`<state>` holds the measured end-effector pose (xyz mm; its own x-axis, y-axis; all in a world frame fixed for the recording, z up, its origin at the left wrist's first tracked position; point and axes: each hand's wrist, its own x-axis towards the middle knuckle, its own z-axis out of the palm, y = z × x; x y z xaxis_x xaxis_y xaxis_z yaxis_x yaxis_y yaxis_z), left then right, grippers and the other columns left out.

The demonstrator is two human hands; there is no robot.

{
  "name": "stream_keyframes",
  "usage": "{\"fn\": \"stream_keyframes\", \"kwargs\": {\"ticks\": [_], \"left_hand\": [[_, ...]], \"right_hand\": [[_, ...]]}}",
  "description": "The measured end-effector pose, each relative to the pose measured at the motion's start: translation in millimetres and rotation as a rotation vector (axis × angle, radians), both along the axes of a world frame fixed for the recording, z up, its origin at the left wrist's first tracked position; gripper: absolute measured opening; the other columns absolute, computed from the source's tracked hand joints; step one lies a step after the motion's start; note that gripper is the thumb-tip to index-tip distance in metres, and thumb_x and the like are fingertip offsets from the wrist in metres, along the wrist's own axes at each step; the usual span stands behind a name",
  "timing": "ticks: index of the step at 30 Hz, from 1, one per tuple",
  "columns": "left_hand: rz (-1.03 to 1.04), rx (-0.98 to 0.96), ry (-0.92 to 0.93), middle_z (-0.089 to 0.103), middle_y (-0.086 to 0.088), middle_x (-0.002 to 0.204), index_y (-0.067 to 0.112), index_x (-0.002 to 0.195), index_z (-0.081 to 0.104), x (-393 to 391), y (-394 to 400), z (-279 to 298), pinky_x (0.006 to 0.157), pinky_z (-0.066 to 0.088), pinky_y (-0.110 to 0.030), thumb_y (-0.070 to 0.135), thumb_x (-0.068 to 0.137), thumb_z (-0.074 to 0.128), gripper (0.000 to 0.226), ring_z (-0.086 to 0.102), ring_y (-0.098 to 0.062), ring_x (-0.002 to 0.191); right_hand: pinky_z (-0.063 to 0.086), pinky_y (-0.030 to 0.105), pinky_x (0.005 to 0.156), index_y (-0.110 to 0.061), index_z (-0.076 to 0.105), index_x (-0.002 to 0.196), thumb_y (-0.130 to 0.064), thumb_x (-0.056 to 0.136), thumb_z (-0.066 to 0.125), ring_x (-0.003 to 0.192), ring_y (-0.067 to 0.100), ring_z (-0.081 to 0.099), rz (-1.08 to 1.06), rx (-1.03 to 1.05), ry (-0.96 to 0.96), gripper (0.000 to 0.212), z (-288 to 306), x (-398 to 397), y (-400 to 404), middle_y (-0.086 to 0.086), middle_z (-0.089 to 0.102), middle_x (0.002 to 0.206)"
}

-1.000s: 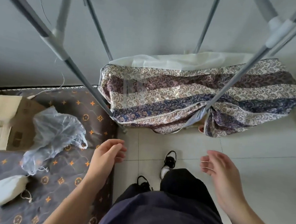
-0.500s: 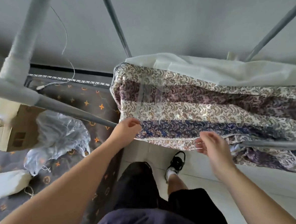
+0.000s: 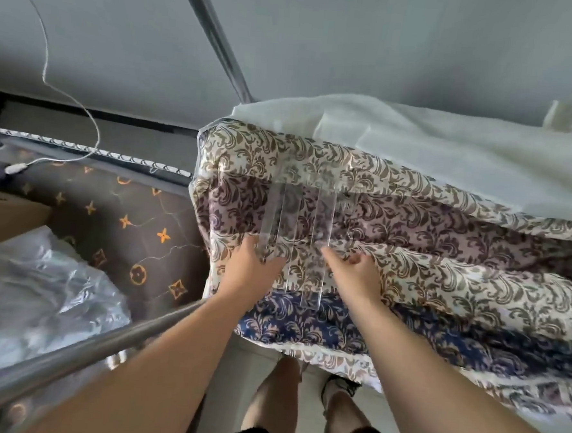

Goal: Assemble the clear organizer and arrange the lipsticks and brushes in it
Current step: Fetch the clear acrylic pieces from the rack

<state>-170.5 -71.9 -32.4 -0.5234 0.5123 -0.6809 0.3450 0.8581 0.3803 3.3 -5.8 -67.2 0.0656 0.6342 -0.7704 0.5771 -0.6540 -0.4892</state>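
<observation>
We see left hand (image 3: 253, 269) and right hand (image 3: 354, 274) on clear panels (image 3: 296, 237) near quilt's (image 3: 441, 276) left edge; grip unclear.

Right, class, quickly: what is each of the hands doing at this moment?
Left hand: open, flat on the clear organizer pieces, not gripping.
Right hand: loosely curled at the pieces' right edge; a grip cannot be told.
</observation>
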Motion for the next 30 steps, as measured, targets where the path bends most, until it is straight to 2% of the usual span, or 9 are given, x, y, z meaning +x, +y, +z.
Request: {"fn": "stream_keyframes", "kwargs": {"ticks": [2, 4, 6, 10, 14, 22, 25, 28, 30], "left_hand": [[-0.008, 0.018, 0.016, 0.059, 0.007, 0.106, 0.027, 0.136, 0.041, 3.7, 3.3, -18.1, 0.058, 0.054, -0.030, 0.058, 0.078, 0.069, 0.071, 0.066, -0.012, 0.075], [-0.008, 0.013, 0.053, 0.060, 0.006, 0.111, 0.027, 0.134, 0.041, 5.5, 7.4, -32.0, 0.070, 0.058, -0.034, 0.067, 0.070, 0.070, 0.081, 0.066, -0.015, 0.086], [-0.042, -0.011, 0.115, 0.059, 0.004, 0.118, 0.025, 0.135, 0.042, 7.0, 13.8, -41.0, 0.077, 0.057, -0.036, 0.071, 0.067, 0.073, 0.088, 0.063, -0.018, 0.097], [-0.029, -0.015, 0.130, 0.061, 0.012, 0.094, 0.025, 0.125, 0.045, 8.8, 25.5, -46.2, 0.054, 0.046, -0.024, 0.064, 0.067, 0.081, 0.079, 0.061, -0.005, 0.074], [0.057, 0.013, 0.034, 0.063, 0.013, 0.085, 0.028, 0.109, 0.050, 3.3, 28.6, -47.9, 0.050, 0.045, -0.018, 0.055, 0.063, 0.087, 0.064, 0.063, -0.003, 0.070], [0.104, 0.071, -0.026, 0.067, 0.009, 0.084, 0.038, 0.099, 0.050, -5.6, 19.4, -46.8, 0.046, 0.042, -0.010, 0.056, 0.061, 0.086, 0.056, 0.065, -0.003, 0.067], [0.119, 0.090, -0.035, 0.068, 0.010, 0.085, 0.033, 0.105, 0.053, -6.3, 14.8, -48.0, 0.048, 0.042, -0.010, 0.055, 0.063, 0.086, 0.058, 0.066, -0.004, 0.070], [0.144, 0.107, -0.072, 0.071, 0.008, 0.086, 0.033, 0.104, 0.053, -5.0, 11.9, -52.4, 0.056, 0.047, -0.017, 0.049, 0.064, 0.090, 0.057, 0.069, -0.007, 0.073], [0.155, 0.116, -0.091, 0.072, 0.007, 0.085, 0.038, 0.096, 0.050, -3.9, 10.5, -54.1, 0.059, 0.048, -0.018, 0.047, 0.063, 0.091, 0.053, 0.070, -0.007, 0.074]], "right_hand": [[0.053, 0.034, 0.071, -0.013, 0.038, 0.147, -0.079, 0.068, 0.066, 0.102, 0.023, 0.064, -0.040, -0.010, -0.061, 0.107, -12.9, -13.4, 7.0, 0.004, 0.060, 0.133], [0.041, 0.026, 0.053, -0.012, 0.040, 0.146, -0.077, 0.066, 0.069, 0.079, 0.014, 0.060, -0.044, 0.001, -0.099, 0.107, -20.8, -26.1, 13.9, 0.003, 0.062, 0.126], [0.046, 0.028, 0.057, -0.010, 0.053, 0.132, -0.072, 0.066, 0.074, 0.076, 0.015, 0.062, -0.040, 0.024, -0.080, 0.094, -29.8, -33.5, 18.5, 0.000, 0.067, 0.108], [0.055, 0.033, 0.069, -0.008, 0.062, 0.125, -0.060, 0.075, 0.075, 0.088, 0.020, 0.070, -0.002, 0.020, 0.038, 0.073, -35.5, -33.5, 20.8, 0.006, 0.072, 0.104], [0.040, 0.021, 0.046, -0.020, 0.063, 0.104, -0.055, 0.084, 0.067, 0.053, 0.006, 0.055, 0.067, 0.020, 0.060, 0.041, -27.8, -13.4, 29.1, -0.005, 0.066, 0.074], [0.047, 0.021, 0.045, -0.028, 0.061, 0.096, -0.031, 0.093, 0.065, 0.053, 0.010, 0.062, 0.084, 0.100, 0.093, 0.006, -4.7, 40.5, 52.7, 0.002, 0.074, 0.087], [0.056, 0.020, 0.051, -0.030, 0.064, 0.101, -0.030, 0.094, 0.063, 0.065, 0.010, 0.070, 0.058, 0.133, 0.229, 0.007, 8.8, 41.6, 60.4, -0.012, 0.074, 0.086], [0.057, 0.031, 0.062, -0.021, 0.063, 0.104, -0.031, 0.098, 0.059, 0.068, 0.015, 0.065, 0.136, 0.127, 0.345, 0.014, 10.9, 12.3, 72.9, 0.005, 0.072, 0.086], [0.052, 0.026, 0.054, -0.019, 0.063, 0.104, -0.037, 0.098, 0.056, 0.058, 0.009, 0.057, 0.268, 0.163, 0.266, 0.020, 4.2, -10.8, 80.4, 0.008, 0.068, 0.083]]}}
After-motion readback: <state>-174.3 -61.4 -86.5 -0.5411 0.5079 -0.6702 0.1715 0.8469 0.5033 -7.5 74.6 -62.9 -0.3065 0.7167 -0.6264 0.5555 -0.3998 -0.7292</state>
